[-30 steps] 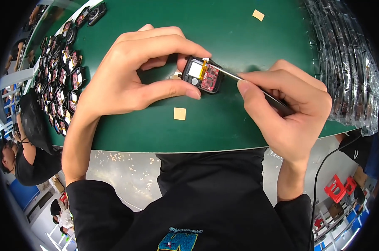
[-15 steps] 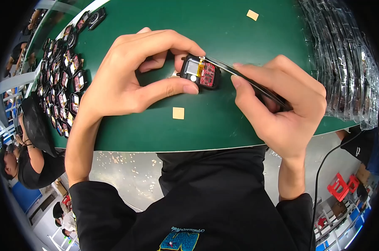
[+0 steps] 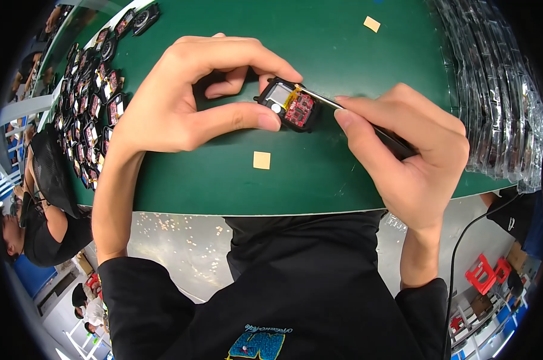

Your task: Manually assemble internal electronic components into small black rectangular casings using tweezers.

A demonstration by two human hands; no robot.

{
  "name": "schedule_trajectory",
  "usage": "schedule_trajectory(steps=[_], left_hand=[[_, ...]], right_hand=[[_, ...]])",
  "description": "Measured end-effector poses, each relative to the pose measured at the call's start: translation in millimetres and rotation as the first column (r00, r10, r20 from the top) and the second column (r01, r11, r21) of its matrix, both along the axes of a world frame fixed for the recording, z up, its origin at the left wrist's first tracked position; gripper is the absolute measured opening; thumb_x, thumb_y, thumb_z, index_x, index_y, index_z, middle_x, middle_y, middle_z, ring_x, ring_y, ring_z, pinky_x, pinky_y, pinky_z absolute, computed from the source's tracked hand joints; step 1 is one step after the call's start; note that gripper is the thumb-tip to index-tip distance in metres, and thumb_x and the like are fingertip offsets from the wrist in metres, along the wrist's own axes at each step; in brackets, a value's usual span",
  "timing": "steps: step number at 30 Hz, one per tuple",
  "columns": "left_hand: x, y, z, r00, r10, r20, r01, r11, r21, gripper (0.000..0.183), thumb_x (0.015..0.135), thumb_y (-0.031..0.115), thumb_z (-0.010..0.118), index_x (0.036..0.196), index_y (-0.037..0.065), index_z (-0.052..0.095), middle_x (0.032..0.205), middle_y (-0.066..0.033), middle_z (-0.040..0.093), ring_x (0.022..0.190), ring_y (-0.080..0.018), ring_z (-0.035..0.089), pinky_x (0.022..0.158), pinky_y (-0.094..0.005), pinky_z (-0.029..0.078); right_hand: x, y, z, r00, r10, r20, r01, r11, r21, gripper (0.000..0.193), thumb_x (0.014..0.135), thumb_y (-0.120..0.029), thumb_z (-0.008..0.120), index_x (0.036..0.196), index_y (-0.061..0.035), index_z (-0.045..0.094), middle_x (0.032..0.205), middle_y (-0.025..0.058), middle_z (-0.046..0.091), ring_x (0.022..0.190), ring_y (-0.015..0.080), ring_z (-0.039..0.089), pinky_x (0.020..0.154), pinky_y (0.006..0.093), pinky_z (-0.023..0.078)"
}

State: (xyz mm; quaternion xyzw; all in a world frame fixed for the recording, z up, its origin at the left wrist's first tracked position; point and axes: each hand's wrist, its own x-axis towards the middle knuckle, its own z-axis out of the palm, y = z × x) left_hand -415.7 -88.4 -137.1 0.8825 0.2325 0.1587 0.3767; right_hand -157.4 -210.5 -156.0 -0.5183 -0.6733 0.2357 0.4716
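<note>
Between the thumb and index finger of my left hand [image 3: 193, 90] is a small black watch case [image 3: 304, 125], opened up. Inside it show a red circuit board [image 3: 300, 111], a silvery-grey rectangular part [image 3: 278, 95], a yellow flex strip [image 3: 291, 96] and a white round dot. My right hand [image 3: 409, 144] grips dark tweezers [image 3: 331, 103] in a pinch. Their tips reach the case's upper edge, at the end of the yellow strip near my left index fingertip. Whether the tips clasp the strip is too small to tell.
Many similar open watch cases [image 3: 91, 114] crowd the green table's [image 3: 211, 189] left side. Stacked clear plastic trays [image 3: 493, 96] line the right side. Two small beige paper squares lie on the table, one [image 3: 261, 160] near me. A co-worker [image 3: 49, 222] sits at the left.
The watch case has turned slightly clockwise in my left hand. The tweezer tips have moved a little right and down, along the strip's end. My view has shifted slightly.
</note>
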Motion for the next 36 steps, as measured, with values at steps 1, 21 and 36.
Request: schedule_trajectory(steps=[1,21,36], left_hand=[[-1.0,1.1,-1.0,1.000,-0.017,0.007,0.017,1.000,-0.002,0.057,0.073,0.021,0.096,0.125,0.003,0.082,0.094,-0.0028,0.073,0.066,-0.0117,0.040,0.072,-0.0294,0.037],[0.3,2.9,2.3,0.997,-0.083,-0.009,0.083,0.996,-0.022,0.053,0.075,0.020,0.089,0.123,0.000,0.081,0.099,-0.0077,0.076,0.071,-0.0125,0.046,0.066,-0.0294,0.036],[1.9,-0.5,1.9,0.997,-0.082,-0.013,0.083,0.995,0.052,0.048,0.076,0.028,0.087,0.117,0.003,0.083,0.096,-0.0065,0.075,0.069,-0.0140,0.049,0.068,-0.0312,0.035]], right_hand=[[0.6,0.0,0.8,1.000,-0.003,0.000,0.003,1.000,-0.003,0.020,0.083,0.011,0.084,0.101,0.0024,0.086,0.072,0.0020,0.065,0.059,0.0063,0.055,0.054,0.0240,0.036],[2.8,-1.5,0.4,0.998,0.059,-0.004,-0.059,0.995,-0.074,0.018,0.083,0.011,0.084,0.099,0.0035,0.085,0.073,0.0034,0.067,0.060,0.0082,0.058,0.055,0.0247,0.039],[4.3,-1.9,-1.4,0.996,0.077,0.045,-0.076,0.997,-0.007,0.017,0.082,0.009,0.084,0.098,0.0026,0.086,0.069,0.0021,0.064,0.057,0.0072,0.053,0.053,0.0248,0.034]])
